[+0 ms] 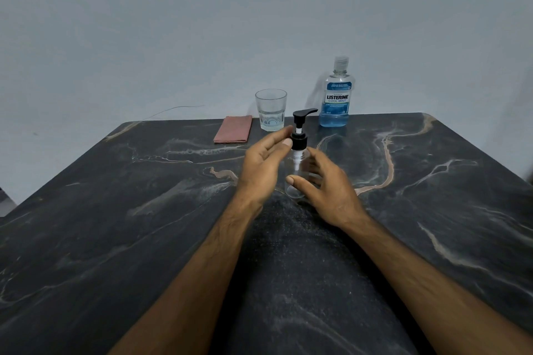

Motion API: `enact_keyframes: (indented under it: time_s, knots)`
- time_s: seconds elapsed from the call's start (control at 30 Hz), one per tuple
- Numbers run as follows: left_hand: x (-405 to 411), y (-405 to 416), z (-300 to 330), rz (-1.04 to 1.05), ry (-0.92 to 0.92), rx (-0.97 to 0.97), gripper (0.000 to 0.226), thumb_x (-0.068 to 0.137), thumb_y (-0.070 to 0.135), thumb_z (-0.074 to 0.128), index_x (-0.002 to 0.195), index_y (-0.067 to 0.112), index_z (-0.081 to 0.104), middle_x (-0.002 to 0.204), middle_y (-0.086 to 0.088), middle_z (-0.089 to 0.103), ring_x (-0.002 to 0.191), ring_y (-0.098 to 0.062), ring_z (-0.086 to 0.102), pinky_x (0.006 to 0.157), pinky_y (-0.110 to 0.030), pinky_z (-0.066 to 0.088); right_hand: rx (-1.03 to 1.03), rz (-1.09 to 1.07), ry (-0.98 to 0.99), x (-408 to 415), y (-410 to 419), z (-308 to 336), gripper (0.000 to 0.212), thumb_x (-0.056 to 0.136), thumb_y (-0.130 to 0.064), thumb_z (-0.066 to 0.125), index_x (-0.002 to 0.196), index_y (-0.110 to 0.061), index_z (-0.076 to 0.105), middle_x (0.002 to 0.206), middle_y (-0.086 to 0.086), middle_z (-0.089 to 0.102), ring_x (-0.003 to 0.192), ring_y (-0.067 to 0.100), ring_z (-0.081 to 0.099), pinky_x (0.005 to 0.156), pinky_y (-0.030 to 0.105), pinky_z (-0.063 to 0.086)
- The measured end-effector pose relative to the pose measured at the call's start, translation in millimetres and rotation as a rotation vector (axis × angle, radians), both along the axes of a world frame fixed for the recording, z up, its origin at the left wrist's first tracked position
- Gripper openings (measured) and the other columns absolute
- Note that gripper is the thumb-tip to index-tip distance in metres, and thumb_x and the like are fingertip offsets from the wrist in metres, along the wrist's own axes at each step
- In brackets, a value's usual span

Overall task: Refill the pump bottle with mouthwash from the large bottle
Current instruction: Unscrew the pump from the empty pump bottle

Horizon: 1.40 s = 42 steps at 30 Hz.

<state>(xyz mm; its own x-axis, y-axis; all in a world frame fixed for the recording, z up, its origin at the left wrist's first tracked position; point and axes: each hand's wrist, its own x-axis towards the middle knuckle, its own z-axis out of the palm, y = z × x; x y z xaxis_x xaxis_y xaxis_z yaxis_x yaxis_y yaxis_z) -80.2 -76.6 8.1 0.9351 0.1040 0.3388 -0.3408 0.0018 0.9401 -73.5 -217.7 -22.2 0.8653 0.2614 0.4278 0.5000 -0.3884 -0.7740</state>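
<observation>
A small clear pump bottle [297,170] with a black pump head stands upright in the middle of the dark marble table [115,210] and looks empty. My left hand [264,166] is just to its left, fingers relaxed, thumb tip near the black collar. My right hand [323,190] is at its right side by the base, fingers loosely spread around the body without clearly gripping. The large mouthwash bottle [336,95], capped, with a blue label and blue liquid low inside, stands at the table's far edge.
A drinking glass [270,109] with a little clear liquid stands at the far edge, left of the mouthwash bottle. A folded pink cloth [233,129] lies left of the glass. A pale wall lies behind the table.
</observation>
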Motion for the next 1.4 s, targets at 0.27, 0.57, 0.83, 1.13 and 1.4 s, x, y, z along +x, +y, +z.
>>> enact_keyframes:
  time_s: [0.27, 0.57, 0.83, 1.13, 1.4]
  knots:
    - [1.3, 7.0, 0.0, 0.16, -0.021, -0.082, 0.021, 0.095, 0.018, 0.055, 0.11, 0.012, 0.069, 0.097, 0.001, 0.075, 0.094, -0.008, 0.07, 0.084, -0.019, 0.051, -0.015, -0.012, 0.0, 0.7, 0.0, -0.9, 0.057, 0.086, -0.034, 0.069, 0.137, -0.024, 0.045, 0.127, -0.006, 0.06, 0.116, 0.007, 0.056, 0.099, 0.033, 0.049]
    - [-3.5, -4.5, 1.3, 0.061, -0.027, 0.093, 0.033, 0.089, 0.014, 0.065, 0.122, 0.017, 0.063, 0.106, 0.016, 0.069, 0.101, 0.009, 0.062, 0.081, -0.007, 0.048, -0.03, -0.007, -0.002, 0.9, -0.1, -0.4, 0.061, 0.086, -0.034, 0.068, 0.14, -0.02, 0.043, 0.128, -0.004, 0.06, 0.114, 0.007, 0.057, 0.098, 0.03, 0.05]
    - [-2.6, -9.4, 16.9, 0.141, -0.056, -0.093, 0.034, 0.077, 0.012, 0.077, 0.109, 0.018, 0.067, 0.106, 0.003, 0.072, 0.099, -0.005, 0.068, 0.085, -0.022, 0.054, -0.017, -0.001, 0.005, 0.3, 0.7, 0.0, 0.06, 0.086, -0.034, 0.069, 0.139, -0.021, 0.044, 0.13, -0.004, 0.059, 0.117, 0.008, 0.056, 0.101, 0.035, 0.049]
    - [-9.3, 23.5, 61.9, 0.083, -0.189, -0.589, 0.022, 0.084, 0.008, 0.068, 0.106, 0.013, 0.066, 0.104, -0.002, 0.073, 0.102, -0.012, 0.067, 0.084, -0.024, 0.054, -0.002, 0.002, 0.02, 0.3, 0.3, 0.0, 0.057, 0.086, -0.033, 0.07, 0.137, -0.023, 0.045, 0.131, -0.008, 0.058, 0.118, 0.005, 0.055, 0.103, 0.035, 0.047]
    - [3.4, 76.5, 30.7, 0.324, 0.138, -0.555, 0.022, 0.083, 0.013, 0.071, 0.102, 0.005, 0.066, 0.09, -0.005, 0.073, 0.084, -0.013, 0.07, 0.073, -0.023, 0.057, -0.018, -0.007, 0.026, 0.3, 0.2, 1.6, 0.058, 0.086, -0.033, 0.068, 0.138, -0.023, 0.044, 0.134, -0.005, 0.057, 0.118, 0.005, 0.053, 0.1, 0.025, 0.044]
